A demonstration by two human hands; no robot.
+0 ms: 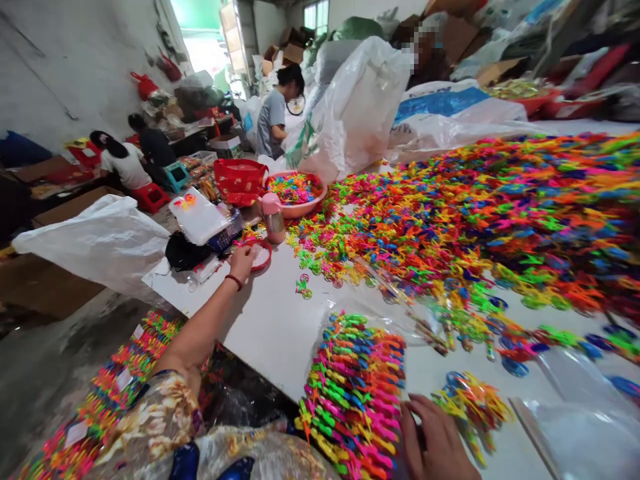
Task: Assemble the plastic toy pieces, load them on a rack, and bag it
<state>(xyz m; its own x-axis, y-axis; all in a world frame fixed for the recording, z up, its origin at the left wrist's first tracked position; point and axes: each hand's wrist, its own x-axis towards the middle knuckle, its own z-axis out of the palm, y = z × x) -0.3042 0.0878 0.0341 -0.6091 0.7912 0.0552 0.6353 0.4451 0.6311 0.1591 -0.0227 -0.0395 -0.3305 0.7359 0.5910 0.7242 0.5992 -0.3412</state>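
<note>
My left hand (243, 260) reaches far out to the left end of the white table (270, 320), its fingers resting on a small red-rimmed dish (261, 256); whether they pinch anything is hidden. A red cord circles that wrist. My right hand (434, 441) lies flat near the table's front edge, fingers stretched out, touching a neat stack of bright plastic toy pieces (357, 393) in a clear bag. A small loose bunch of the same pieces (470, 400) lies just right of that hand.
A huge heap of coloured plastic pieces (500, 220) covers the table's right and far side. A pink bowl (300, 193) of pieces, a pink bottle (273, 217), a red bag (240, 180) and clear bags (585, 427) stand around. Other people work at the back left.
</note>
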